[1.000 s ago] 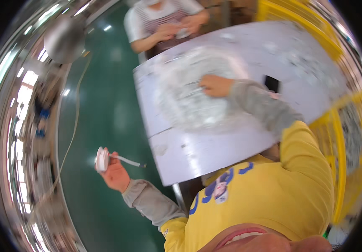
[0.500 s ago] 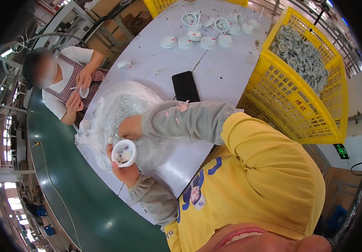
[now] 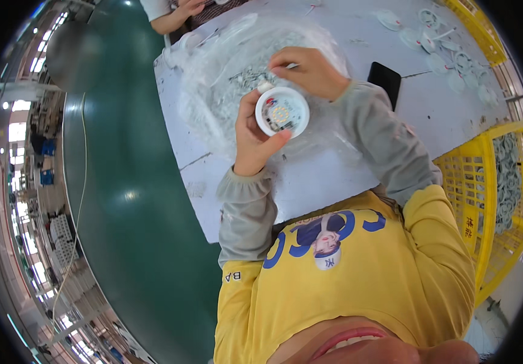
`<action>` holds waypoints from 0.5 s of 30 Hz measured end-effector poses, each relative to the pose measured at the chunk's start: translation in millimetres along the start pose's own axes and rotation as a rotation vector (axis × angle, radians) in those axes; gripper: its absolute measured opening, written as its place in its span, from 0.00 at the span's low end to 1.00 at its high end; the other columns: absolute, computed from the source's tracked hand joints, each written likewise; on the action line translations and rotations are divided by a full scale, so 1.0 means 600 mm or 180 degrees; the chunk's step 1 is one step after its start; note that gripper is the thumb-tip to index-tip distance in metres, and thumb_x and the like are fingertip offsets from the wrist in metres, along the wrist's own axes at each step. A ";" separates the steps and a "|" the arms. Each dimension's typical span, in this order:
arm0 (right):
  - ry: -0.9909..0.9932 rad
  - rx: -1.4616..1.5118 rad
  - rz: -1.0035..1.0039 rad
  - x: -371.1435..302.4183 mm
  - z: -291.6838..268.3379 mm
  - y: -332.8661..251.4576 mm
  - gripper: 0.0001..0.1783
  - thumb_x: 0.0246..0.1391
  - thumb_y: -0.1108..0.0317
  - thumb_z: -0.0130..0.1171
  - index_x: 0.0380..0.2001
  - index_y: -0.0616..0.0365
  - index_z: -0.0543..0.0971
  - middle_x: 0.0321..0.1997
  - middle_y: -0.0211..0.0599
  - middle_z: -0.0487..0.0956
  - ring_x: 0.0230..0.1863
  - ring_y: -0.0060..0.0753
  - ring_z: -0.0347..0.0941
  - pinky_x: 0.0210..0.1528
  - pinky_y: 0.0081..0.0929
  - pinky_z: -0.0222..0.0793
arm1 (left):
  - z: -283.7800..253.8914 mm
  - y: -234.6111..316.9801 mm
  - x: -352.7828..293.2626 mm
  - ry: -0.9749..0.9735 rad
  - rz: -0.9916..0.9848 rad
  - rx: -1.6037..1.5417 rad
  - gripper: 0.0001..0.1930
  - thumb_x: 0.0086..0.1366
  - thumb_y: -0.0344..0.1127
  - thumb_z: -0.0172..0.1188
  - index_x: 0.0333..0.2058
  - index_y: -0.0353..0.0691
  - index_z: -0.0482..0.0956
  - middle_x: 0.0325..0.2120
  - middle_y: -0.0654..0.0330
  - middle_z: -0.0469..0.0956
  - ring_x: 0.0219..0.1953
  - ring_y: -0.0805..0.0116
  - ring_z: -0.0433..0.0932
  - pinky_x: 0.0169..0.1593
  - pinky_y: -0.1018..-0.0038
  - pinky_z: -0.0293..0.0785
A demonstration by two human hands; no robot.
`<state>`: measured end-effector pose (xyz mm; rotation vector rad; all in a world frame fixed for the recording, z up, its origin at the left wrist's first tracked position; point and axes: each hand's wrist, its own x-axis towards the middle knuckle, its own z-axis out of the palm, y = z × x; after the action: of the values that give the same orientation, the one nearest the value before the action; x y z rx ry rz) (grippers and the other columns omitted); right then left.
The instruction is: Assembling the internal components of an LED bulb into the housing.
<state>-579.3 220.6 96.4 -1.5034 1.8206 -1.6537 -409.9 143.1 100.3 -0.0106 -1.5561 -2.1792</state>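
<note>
The clear plastic bag (image 3: 225,91) full of small parts took up the near left of the white table (image 3: 334,176), and both hands worked right over it. A black phone (image 3: 384,79) lay just beside the right sleeve. White round discs (image 3: 449,54) crowded the far corner. A yellow crate (image 3: 486,182) walled the right side. Bare tabletop lay open between bag and chest.

You are holding a small round white disc (image 3: 282,111), shallow like a cap, its open face tilted up toward you. Inside it sits a flat round board with a cluster of small yellow dots at the middle and a red and a blue spot near its upper left rim. A short white stub juts from its top edge. It is raised above the bench.
</note>
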 end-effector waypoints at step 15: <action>-0.0263 0.1546 0.0981 -0.067 -0.013 -0.069 0.12 0.55 0.67 0.49 0.41 0.60 0.68 0.33 0.29 0.74 0.30 0.13 0.67 0.32 0.11 0.64 | -0.007 -0.009 -0.002 -0.0211 -0.0181 -0.0843 0.35 0.59 0.60 0.43 0.53 0.36 0.55 0.44 0.49 0.67 0.48 0.61 0.69 0.49 0.69 0.68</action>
<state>-547.1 264.4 116.9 -1.0125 1.3851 -1.6873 -409.9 140.9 93.3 -0.1248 -1.3049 -2.4372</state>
